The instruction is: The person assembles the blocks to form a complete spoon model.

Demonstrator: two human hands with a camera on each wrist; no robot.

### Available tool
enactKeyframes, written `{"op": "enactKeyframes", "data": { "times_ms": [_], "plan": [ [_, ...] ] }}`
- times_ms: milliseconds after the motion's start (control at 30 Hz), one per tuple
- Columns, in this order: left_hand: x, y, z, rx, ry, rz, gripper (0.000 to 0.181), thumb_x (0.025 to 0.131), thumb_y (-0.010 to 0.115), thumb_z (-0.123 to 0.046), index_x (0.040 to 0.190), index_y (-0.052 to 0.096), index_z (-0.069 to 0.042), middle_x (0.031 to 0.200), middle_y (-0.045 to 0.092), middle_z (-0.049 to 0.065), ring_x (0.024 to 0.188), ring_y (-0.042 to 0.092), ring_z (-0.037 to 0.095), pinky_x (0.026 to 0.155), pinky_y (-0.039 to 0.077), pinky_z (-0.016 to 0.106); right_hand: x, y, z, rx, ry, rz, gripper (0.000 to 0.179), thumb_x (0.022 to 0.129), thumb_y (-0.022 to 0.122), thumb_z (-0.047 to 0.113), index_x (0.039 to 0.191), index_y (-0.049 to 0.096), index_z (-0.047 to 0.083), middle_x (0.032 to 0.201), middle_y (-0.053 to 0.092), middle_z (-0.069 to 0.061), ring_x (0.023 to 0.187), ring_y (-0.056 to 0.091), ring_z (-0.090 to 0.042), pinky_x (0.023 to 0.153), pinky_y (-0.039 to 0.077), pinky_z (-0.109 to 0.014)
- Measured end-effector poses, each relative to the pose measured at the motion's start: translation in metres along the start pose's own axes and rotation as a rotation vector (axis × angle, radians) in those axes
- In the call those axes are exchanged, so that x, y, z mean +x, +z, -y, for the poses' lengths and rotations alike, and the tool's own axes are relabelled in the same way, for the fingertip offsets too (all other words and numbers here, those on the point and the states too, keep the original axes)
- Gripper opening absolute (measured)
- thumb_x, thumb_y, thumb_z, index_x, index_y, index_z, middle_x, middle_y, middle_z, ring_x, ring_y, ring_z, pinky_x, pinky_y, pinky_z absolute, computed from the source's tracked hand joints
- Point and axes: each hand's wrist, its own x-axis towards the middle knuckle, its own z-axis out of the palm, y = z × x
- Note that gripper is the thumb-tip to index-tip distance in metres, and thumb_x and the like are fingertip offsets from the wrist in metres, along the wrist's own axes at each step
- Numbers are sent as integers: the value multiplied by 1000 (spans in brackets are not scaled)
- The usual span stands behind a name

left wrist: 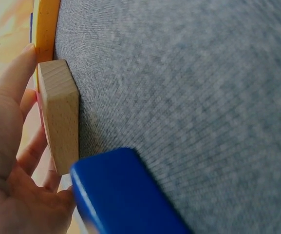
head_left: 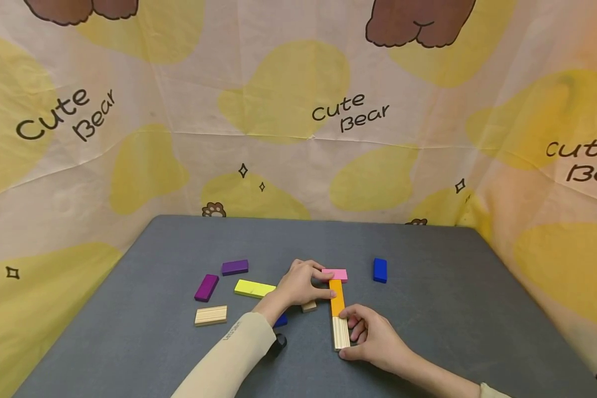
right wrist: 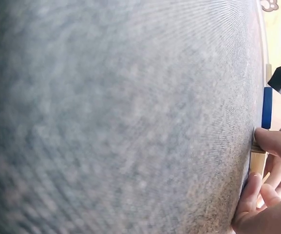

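A pink block, an orange block and a ribbed wooden block form a column on the table, the pink one lying crosswise at the far end. My left hand touches the orange block's left side with its thumb, its index fingertip at the pink block. With thumb at the near end and index finger at the far end, my right hand pinches the ribbed wooden block. Beneath the left hand lie a plain wooden block and a blue block, partly hidden in the head view.
Left of the hands lie a yellow block, a purple block, a magenta-purple block and another ribbed wooden block. A second blue block lies at the right. Printed cloth surrounds the grey table.
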Motion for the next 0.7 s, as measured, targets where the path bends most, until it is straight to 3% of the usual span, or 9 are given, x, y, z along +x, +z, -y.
{"op": "enactKeyframes", "data": {
  "times_ms": [167,367,533,700],
  "plan": [
    [0,-1,-1,2,-2,0,55,78,80,-50,126,69,-24,127,59,-3,115,43,23,92,43,46,0,-1,1,26,18,9,64,63,95,19,116,60,6,92,53,-7,76,55,-21,64,50,-26],
    [0,0,0,8,-8,0,55,78,80,-50,126,69,-25,128,59,-3,116,42,22,93,43,46,1,-5,1,164,96,-8,60,73,90,21,120,60,0,97,56,-10,81,55,-23,65,50,-25],
    [1,1,0,8,-16,5,56,78,80,-51,127,68,-26,129,58,-4,116,41,22,93,42,46,9,-21,-3,105,143,-157,45,79,85,31,111,67,5,93,62,-6,79,56,-22,62,47,-29],
    [2,2,0,7,-8,3,56,78,80,-51,126,68,-25,128,58,-4,116,41,23,90,43,46,25,-56,-18,16,148,-340,48,75,87,34,111,69,7,100,63,-8,88,56,-24,68,49,-32]
  ]
}}
